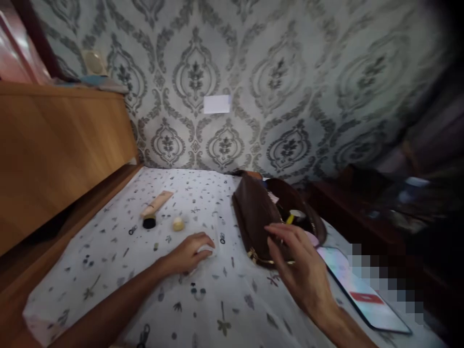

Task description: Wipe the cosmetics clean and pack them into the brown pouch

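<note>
My left hand [190, 252] rests low over the patterned white cloth [195, 299], its fingers curled round a small white thing [206, 249] whose kind I cannot make out. Beside the brown bag [250, 212], my right hand [302, 268] hovers at its near side, fingers apart and nothing visible in them. The bag gapes wide, with a yellow item [290, 219] and other contents partly showing. Beyond my left hand lie a beige tube with a black cap [157, 205] and a small cream-coloured round item [178, 224].
A phone [366, 295] with a lit screen lies right of my right hand. Along the left stands a wooden cabinet [61, 154]. Patterned wallpaper [195, 72] closes off the back, with a white card [216, 104] on it. Dark furniture [348, 217] borders the right.
</note>
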{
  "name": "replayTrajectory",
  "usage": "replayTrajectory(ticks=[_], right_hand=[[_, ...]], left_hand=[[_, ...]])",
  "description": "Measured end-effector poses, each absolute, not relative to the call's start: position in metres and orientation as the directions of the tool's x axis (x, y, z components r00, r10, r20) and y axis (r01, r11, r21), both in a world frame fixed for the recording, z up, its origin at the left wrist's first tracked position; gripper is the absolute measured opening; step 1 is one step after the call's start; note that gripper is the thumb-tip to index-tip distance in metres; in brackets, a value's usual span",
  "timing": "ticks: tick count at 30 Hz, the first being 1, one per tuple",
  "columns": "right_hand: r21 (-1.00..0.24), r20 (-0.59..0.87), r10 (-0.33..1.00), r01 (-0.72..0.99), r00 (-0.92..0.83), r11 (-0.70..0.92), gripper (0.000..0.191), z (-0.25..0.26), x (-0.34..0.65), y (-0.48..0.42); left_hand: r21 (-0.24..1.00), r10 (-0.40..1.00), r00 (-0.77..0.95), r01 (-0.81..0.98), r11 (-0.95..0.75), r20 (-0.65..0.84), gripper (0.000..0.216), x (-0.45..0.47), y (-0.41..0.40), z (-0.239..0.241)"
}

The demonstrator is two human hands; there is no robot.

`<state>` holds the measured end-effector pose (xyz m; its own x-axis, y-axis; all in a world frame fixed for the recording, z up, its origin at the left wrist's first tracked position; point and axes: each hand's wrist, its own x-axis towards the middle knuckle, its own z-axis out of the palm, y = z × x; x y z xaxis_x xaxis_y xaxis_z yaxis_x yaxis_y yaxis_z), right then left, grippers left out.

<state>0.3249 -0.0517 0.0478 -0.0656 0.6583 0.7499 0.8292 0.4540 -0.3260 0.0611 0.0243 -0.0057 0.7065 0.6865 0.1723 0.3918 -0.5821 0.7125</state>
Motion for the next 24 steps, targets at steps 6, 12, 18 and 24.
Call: replayTrajectory(ticks=[6, 12, 18, 24], right_hand=[[-0.473, 0.620, 0.744, 0.638, -0.249, 0.608, 0.019, 0.007, 0.275, -0.042], [-0.687, 0.383, 0.859, 0.517, -0.340, 0.511, 0.022, -0.006, 0.242, -0.029], [-0.780, 0.258, 0.894, 0.467, -0.367, 0.417, 0.018, -0.006, 0.212, -0.025], [-0.819, 0.253, 0.899, 0.415, -0.359, 0.396, 0.016, -0.016, 0.202, -0.027]], left_hand=[[0.585, 0.785, 0.575, 0.563, -0.584, 0.230, 0.025, 0.030, 0.030, 0.009], [0.279, 0.916, 0.152, 0.923, -0.265, 0.370, 0.031, -0.045, 0.055, 0.016], [0.112, 0.957, 0.116, 0.982, -0.151, 0.267, 0.038, -0.063, 0.047, 0.002], [0.424, 0.981, 0.068, 0.895, -0.139, 0.179, 0.041, -0.066, 0.052, 0.002]])
